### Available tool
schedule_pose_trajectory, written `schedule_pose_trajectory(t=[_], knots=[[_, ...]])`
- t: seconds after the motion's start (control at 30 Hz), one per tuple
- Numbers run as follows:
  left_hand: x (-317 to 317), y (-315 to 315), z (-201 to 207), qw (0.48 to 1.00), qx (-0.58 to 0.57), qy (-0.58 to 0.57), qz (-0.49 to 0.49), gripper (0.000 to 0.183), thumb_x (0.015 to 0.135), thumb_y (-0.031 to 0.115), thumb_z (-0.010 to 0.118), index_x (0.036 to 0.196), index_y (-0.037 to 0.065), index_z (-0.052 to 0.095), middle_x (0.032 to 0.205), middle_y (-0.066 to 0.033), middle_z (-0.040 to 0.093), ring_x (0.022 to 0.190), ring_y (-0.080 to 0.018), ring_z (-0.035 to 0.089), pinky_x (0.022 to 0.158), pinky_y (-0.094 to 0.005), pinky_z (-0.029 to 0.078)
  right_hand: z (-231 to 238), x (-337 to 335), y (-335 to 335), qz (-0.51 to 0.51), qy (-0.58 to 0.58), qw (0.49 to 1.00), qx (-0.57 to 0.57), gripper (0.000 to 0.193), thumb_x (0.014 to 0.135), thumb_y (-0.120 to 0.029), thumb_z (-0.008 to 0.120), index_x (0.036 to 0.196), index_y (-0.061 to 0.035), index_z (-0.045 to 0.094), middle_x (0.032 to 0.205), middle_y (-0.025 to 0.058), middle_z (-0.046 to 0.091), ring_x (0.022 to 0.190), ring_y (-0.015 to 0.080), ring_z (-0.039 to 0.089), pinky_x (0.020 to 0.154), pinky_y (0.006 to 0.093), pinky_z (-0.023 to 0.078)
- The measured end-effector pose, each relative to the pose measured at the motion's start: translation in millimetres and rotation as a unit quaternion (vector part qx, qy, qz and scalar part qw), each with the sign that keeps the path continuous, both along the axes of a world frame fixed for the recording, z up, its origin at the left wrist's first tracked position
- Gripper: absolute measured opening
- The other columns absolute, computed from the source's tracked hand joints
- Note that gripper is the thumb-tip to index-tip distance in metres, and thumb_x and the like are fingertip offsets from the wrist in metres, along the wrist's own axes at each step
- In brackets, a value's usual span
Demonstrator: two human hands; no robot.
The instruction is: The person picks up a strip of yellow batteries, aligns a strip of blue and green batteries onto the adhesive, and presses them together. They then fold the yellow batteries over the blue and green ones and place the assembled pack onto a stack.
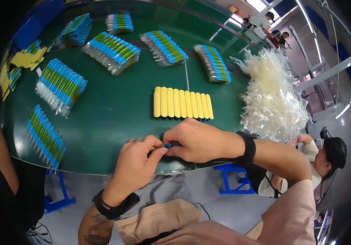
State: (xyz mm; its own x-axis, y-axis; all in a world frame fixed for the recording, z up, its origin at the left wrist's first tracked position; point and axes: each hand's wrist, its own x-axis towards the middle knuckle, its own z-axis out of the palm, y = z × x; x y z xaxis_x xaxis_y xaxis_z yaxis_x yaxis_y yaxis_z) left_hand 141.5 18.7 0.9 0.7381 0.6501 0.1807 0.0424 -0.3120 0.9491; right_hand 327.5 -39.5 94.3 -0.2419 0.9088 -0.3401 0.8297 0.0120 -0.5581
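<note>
My left hand (136, 161) and my right hand (198, 141) meet over the table's near edge. Their fingertips are pinched together on a small blue piece (166, 145); most of it is hidden by the fingers, so its kind cannot be told. Just beyond my right hand lies a row of several yellow, round-ended strips (183, 103), side by side, with dark and blue edges along the near side.
Fanned stacks of blue-and-green strips in clear sleeves (114, 51) lie across the green table (110, 110). A heap of clear plastic sleeves (271, 98) is at the right. Loose yellow strips (28, 58) lie far left. Other people sit at both sides; blue stools (234, 179) stand below.
</note>
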Motion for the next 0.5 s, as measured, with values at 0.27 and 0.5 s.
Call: schedule_pose_trajectory(t=[0.27,0.5], knots=[[3.4,-0.7,5.9,0.999,-0.016,0.039,0.02,0.017,0.094,0.019,0.067,0.085,0.004,0.066,0.058,-0.0122,0.057,0.051,-0.0299,0.056,0.053,-0.0396,0.041,-5.1,3.8,1.3,-0.016,0.022,1.0,-0.003,0.018,0.09,-0.017,0.07,0.096,-0.0005,0.07,0.071,0.023,0.063,0.069,0.0414,0.061,0.061,0.0476,0.046],[0.0,-0.1,7.8,0.999,-0.009,0.037,0.01,0.017,0.093,0.019,0.068,0.086,0.004,0.066,0.059,-0.0118,0.059,0.052,-0.0291,0.057,0.055,-0.0404,0.043,-4.9,0.3,-0.5,-0.021,0.016,0.999,-0.035,0.019,0.087,-0.017,0.072,0.093,0.0008,0.071,0.076,0.023,0.067,0.082,0.0419,0.067,0.071,0.0481,0.052]])
